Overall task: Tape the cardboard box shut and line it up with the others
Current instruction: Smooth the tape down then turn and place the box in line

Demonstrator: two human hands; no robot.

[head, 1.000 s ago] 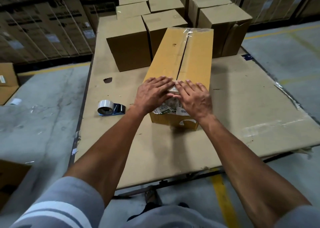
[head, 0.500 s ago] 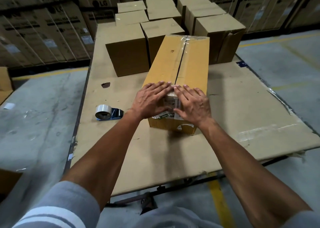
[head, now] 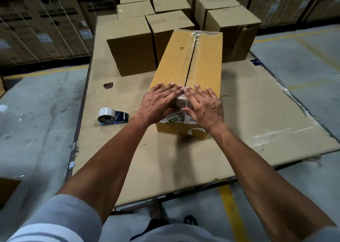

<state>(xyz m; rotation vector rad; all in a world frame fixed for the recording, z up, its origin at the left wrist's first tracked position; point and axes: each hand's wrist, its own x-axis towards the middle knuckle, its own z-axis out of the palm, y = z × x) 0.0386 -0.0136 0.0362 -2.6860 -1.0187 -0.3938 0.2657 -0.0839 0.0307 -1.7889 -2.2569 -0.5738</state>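
Note:
A long yellow-brown cardboard box (head: 191,61) lies lengthwise on the cardboard-covered platform (head: 257,116), its far end among the other boxes. Clear tape covers its far end and runs along the centre seam. My left hand (head: 158,103) and my right hand (head: 204,107) rest flat on the near end of its top, fingers spread, fingertips almost meeting over the seam. They press on tape and torn labels there. A tape dispenser (head: 110,115) with a white roll lies on the platform left of the box, away from both hands.
Several closed brown boxes (head: 132,46) stand in rows at the platform's far end, one at the right (head: 233,26) with a loose side flap. Stacked large cartons line the back wall (head: 36,26). Concrete floor with yellow lines surrounds the platform. My feet show below its near edge.
Both hands stay pressed on the near end of the box, sliding only slightly. The box and the tape dispenser have not moved.

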